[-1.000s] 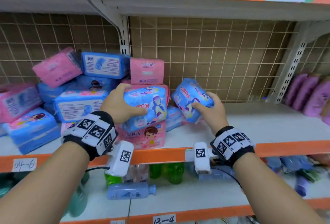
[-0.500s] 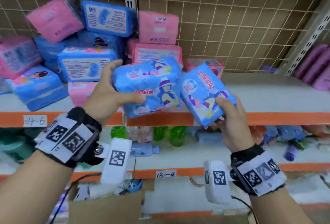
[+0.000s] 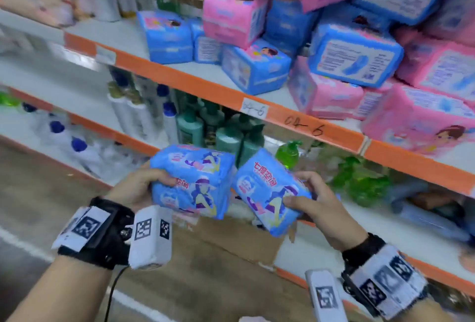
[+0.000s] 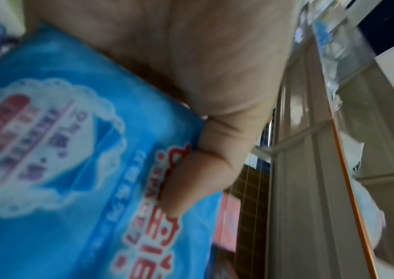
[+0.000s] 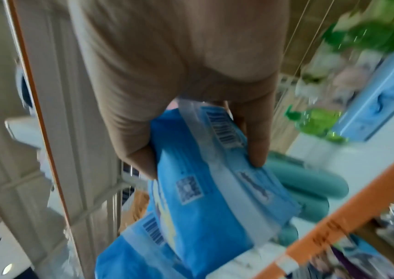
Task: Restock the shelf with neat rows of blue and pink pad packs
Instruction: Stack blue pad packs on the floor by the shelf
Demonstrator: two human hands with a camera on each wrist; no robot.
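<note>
I hold two blue pad packs side by side, low in front of the shelves. My left hand (image 3: 144, 185) grips one blue pack (image 3: 192, 180) by its left end; in the left wrist view the thumb presses on that pack (image 4: 72, 169). My right hand (image 3: 308, 198) grips the other blue pack (image 3: 267, 195) from the right, and the right wrist view shows its barcoded back (image 5: 215, 179) between thumb and fingers. Up on the orange-edged shelf (image 3: 231, 95) lies a jumbled heap of blue packs (image 3: 354, 57) and pink packs (image 3: 231, 17).
Teal pump bottles (image 3: 228, 139) and green bottles (image 3: 288, 153) stand on the shelf below. White bottles with blue caps (image 3: 138, 116) fill the left. A brown cardboard box (image 3: 231, 239) sits under my hands. Grey floor spreads at lower left.
Both hands have drawn the two blue packs away from the pile and down below the shelf edge. The view has swung left and tilted, so the heap now sits upper right.
</note>
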